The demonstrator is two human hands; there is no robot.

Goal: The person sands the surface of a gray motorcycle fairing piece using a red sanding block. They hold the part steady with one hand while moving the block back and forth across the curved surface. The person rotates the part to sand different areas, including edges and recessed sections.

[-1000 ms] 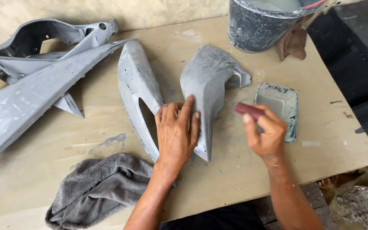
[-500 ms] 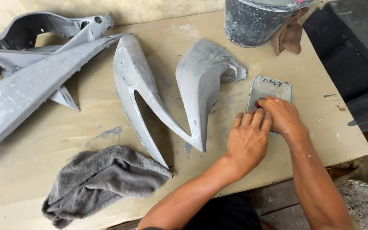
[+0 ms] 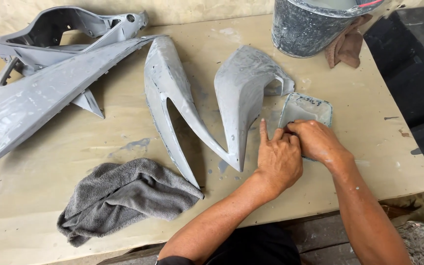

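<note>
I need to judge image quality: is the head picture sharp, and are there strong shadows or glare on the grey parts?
Head view: soft even daylight, sharp throughout; the forked grey panel casts only a mild shadow; no strong glare, just a dull sheen on the bucket; both hands, left hand and right hand, show no motion blur.

Soft, even daylight fills the frame, bright without harsh glare. Shadows are short and diffuse: a dark one sits inside the fork of the grey forked panel (image 3: 172,105) at centre, and another lies under the grey towel (image 3: 123,198) at lower left. The pale tabletop (image 3: 99,132) shows no blown-out patches. The right edge falls into deep shade. Focus is sharp throughout, with slight wide-angle bending toward the corners.
</note>
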